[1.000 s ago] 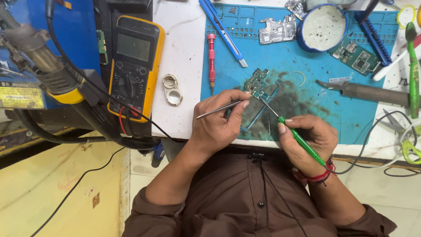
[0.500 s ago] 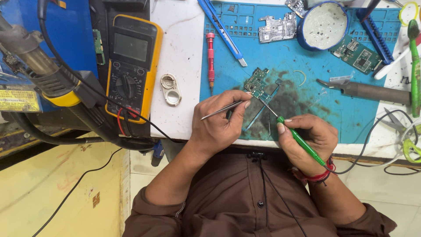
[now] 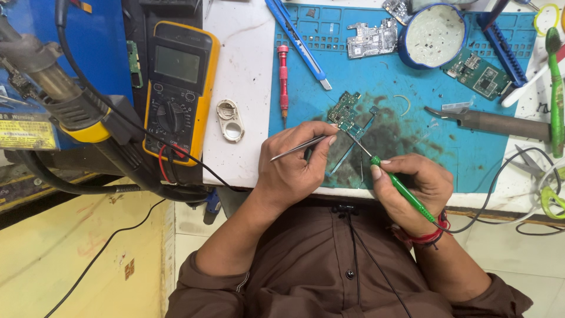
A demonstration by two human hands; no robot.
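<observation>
Bare mat [image 3: 412,159] right of circuit board [image 3: 346,115] (stained); red screwdriver [image 3: 283,82] blocks left, soldering iron [image 3: 494,122] right.

A small green board [image 3: 344,115] is worked near the front edge of the blue mat [image 3: 412,147]. Tweezers [image 3: 297,148] are pinched in the left hand [image 3: 294,168], their tips at the board. A green screwdriver [image 3: 403,189] is held in the right hand [image 3: 415,188], its tip touching the board. A yellow multimeter [image 3: 176,88] lies at the bench's left edge, a red screwdriver [image 3: 283,79] beside the mat's left edge.
</observation>
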